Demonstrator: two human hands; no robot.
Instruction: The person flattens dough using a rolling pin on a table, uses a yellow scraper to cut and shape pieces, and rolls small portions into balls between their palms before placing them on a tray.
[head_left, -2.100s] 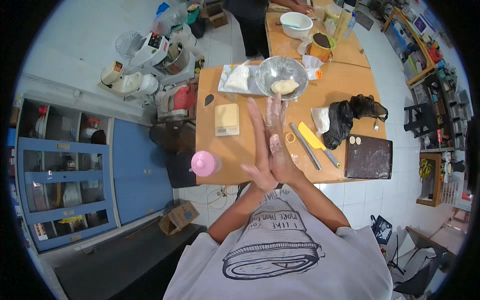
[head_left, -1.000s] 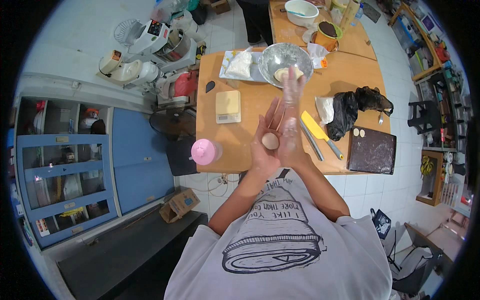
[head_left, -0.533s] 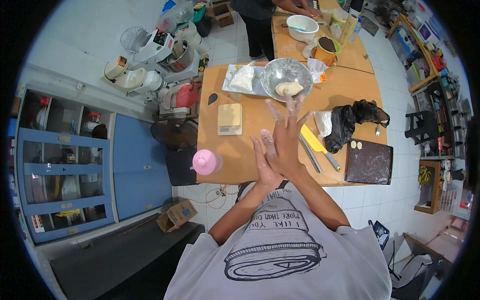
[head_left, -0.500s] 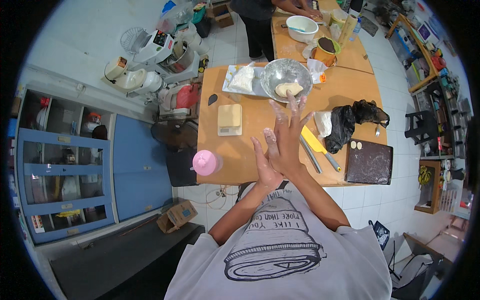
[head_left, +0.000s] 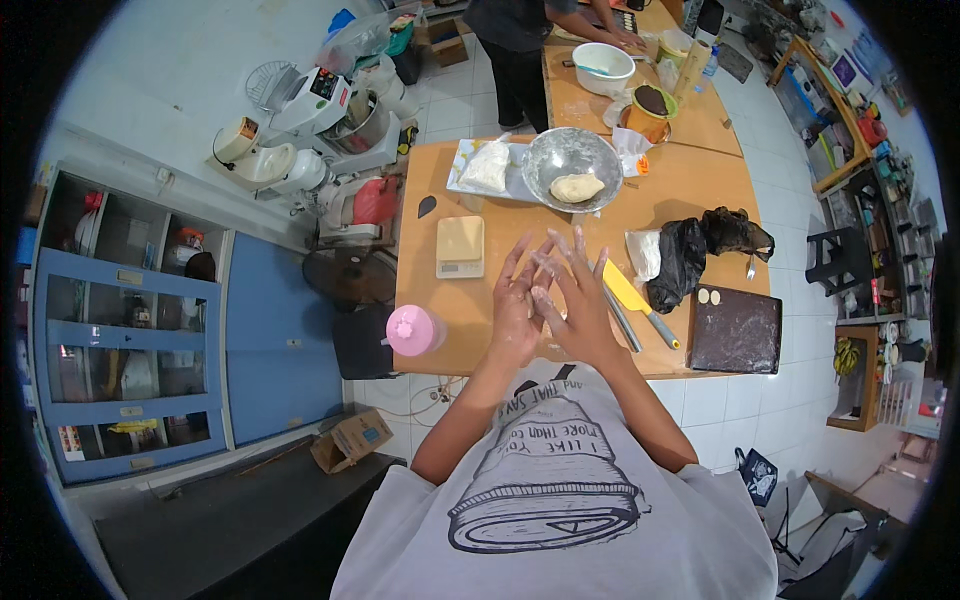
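Above the near edge of the table, my left hand and my right hand are held close together, and their fingers seem to touch or overlap. White flour dusts both. The fingers are spread, and neither hand holds anything. Past them, a pale lump of dough lies in a floury metal bowl. Just right of my right hand lie a metal rod and a knife with a yellow blade and grey handle. A dark baking tray bears two small pale dough rounds.
On the left stand a kitchen scale and a pink bottle. White flour in plastic sits left of the bowl, a black plastic bag to the right. Across the table a person works near a white basin.
My right hand has drawn back toward me and away from the bowl, off my left palm. My left hand has shifted slightly left, and both now sit side by side with fingers spread.
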